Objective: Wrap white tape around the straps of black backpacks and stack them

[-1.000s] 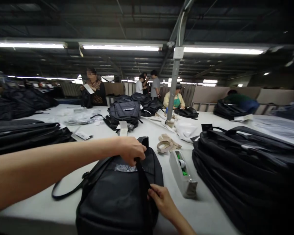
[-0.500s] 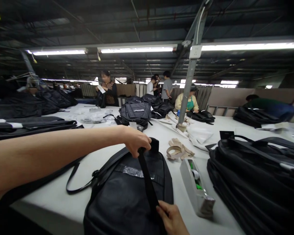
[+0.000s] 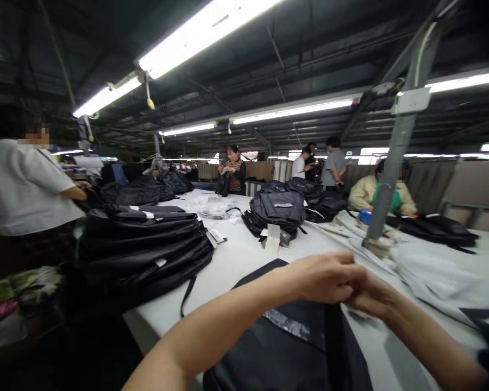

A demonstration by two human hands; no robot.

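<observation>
A black backpack (image 3: 269,347) lies on the white table in front of me, with a strip of shiny clear film (image 3: 287,324) across its front. Over its upper part my left hand (image 3: 324,278) is closed, its fingers curled at the top of a black strap (image 3: 334,347) that runs down over the bag. My right hand (image 3: 369,290) meets it from the right, also closed, fingertips against the left. What the right fingers pinch is hidden between the two hands.
Black bags are stacked (image 3: 146,250) at the left, and more backpacks (image 3: 277,206) lie farther back beside plastic film (image 3: 215,206). A metal post (image 3: 391,163) rises at the right. A person in white (image 3: 28,184) stands at the left; others are beyond the table.
The view has swung left, bringing in the bag stack and the person in white. My right hand has moved up from the strap's lower part to meet my left hand.
</observation>
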